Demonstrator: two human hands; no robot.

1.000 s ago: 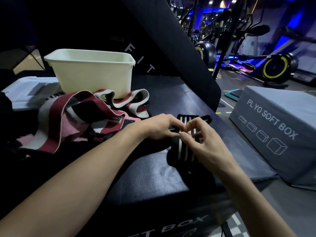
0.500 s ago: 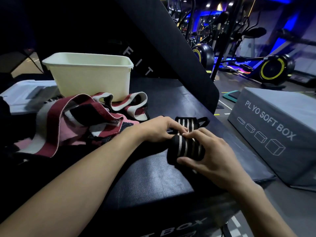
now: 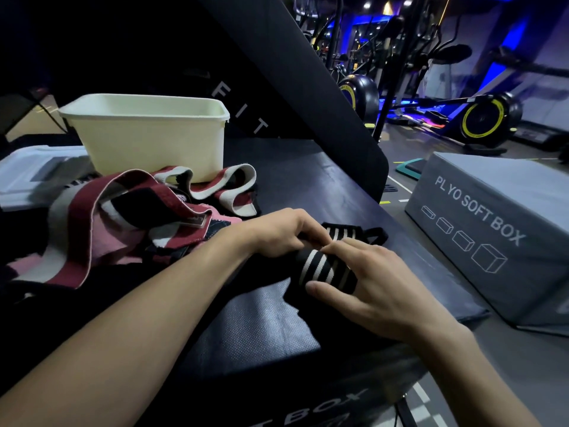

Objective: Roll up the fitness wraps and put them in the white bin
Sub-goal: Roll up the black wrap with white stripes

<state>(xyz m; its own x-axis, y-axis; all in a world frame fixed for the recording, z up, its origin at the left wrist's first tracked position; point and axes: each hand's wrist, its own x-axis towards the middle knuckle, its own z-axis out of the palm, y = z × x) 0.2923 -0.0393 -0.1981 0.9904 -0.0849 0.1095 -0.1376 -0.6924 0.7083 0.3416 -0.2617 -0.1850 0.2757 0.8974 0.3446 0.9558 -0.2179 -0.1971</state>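
A black wrap with white stripes [image 3: 320,269] lies partly rolled on the black soft box [image 3: 261,328]; its flat end with a black loop stretches away behind the roll. My right hand [image 3: 369,288] curls around the roll, thumb under its near side. My left hand [image 3: 277,232] pinches the roll's far left edge with its fingertips. A heap of red, white and black wraps [image 3: 117,217] lies unrolled to the left. The white bin [image 3: 147,134] stands behind that heap.
A grey box marked PLYO SOFT BOX [image 3: 492,229] stands on the floor at the right. A slanted black pad [image 3: 295,87] rises behind the work surface. A white flat object [image 3: 34,177] lies at the far left. Exercise machines fill the background.
The roll has grown thicker as both hands turned it away from me along the strip. My right hand has moved from pinching the strip to wrapping around the roll.
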